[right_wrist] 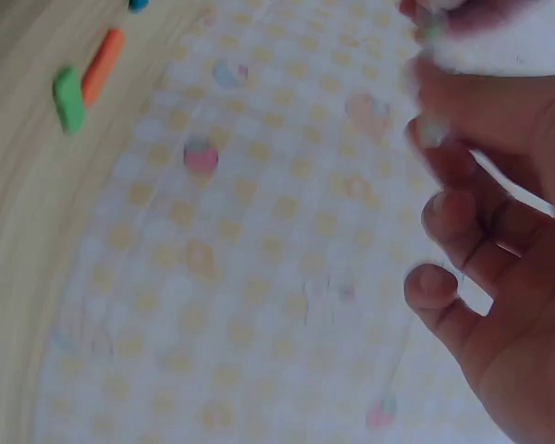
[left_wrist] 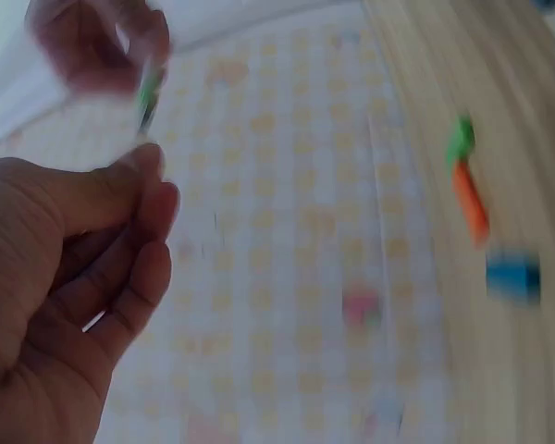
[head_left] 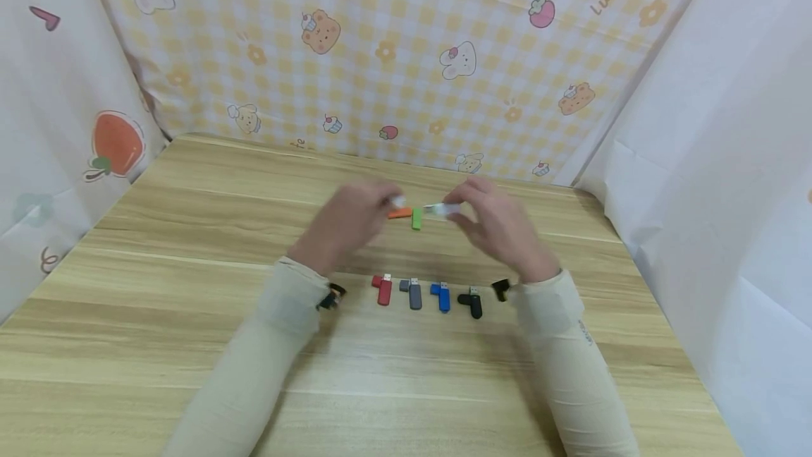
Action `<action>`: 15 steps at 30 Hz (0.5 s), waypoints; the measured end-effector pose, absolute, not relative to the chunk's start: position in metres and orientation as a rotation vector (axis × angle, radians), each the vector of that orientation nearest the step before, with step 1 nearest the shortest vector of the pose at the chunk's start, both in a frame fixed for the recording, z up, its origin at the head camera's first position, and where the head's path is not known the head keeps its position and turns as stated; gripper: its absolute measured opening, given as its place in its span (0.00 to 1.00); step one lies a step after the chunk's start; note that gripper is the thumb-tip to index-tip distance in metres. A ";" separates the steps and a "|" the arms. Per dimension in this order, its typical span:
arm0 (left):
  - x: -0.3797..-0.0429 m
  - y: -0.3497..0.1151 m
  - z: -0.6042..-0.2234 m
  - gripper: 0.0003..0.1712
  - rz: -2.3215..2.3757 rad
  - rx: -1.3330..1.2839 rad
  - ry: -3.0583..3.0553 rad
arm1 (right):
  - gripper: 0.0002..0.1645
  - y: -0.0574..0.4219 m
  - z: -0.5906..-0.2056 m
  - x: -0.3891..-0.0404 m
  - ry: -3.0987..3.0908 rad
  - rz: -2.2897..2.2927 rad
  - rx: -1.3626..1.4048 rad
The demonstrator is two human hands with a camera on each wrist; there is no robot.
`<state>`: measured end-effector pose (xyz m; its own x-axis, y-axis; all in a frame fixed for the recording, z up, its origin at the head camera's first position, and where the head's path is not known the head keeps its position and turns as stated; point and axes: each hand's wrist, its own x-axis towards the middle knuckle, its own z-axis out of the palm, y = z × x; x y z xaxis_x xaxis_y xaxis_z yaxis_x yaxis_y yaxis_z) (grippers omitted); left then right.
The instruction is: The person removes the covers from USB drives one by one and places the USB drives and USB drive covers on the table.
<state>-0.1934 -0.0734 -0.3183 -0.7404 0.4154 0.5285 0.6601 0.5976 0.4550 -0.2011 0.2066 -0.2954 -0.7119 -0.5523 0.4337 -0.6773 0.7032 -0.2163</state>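
Note:
Both hands are raised over the far part of the table, fingertips facing each other. My left hand point(head_left: 345, 221) pinches a small white cap point(head_left: 397, 201) between thumb and fingers; in the left wrist view the fingertips cover it. Opposite, my right hand point(head_left: 497, 221) grips a pale USB stick point(head_left: 447, 209) whose thin plug end points left. Motion blurs both pieces, and a gap separates them in the head view. Near the hands lie an orange stick point(head_left: 400, 213) and a green stick point(head_left: 416, 218). The left wrist view also has a blue piece point(left_wrist: 513, 277) beside the orange one.
Closer to me, a row of USB sticks lies with caps alongside: red point(head_left: 384, 292), grey point(head_left: 415, 295), blue point(head_left: 444, 297) and black point(head_left: 475, 304). Dark wrist-camera parts point(head_left: 332, 296) show at the sleeves. A checked cloth point(head_left: 380, 55) hangs behind the wooden table point(head_left: 406, 379).

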 end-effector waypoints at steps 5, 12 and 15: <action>-0.197 -0.124 -0.316 0.10 -0.973 -0.561 -2.442 | 0.09 0.250 -0.288 -0.208 -2.558 0.460 0.761; -0.198 -0.121 -0.310 0.10 -0.978 -0.643 -2.448 | 0.07 0.247 -0.284 -0.211 -2.564 0.529 0.821; -0.198 -0.115 -0.312 0.10 -0.971 -0.701 -2.462 | 0.07 0.242 -0.286 -0.211 -2.604 0.528 0.832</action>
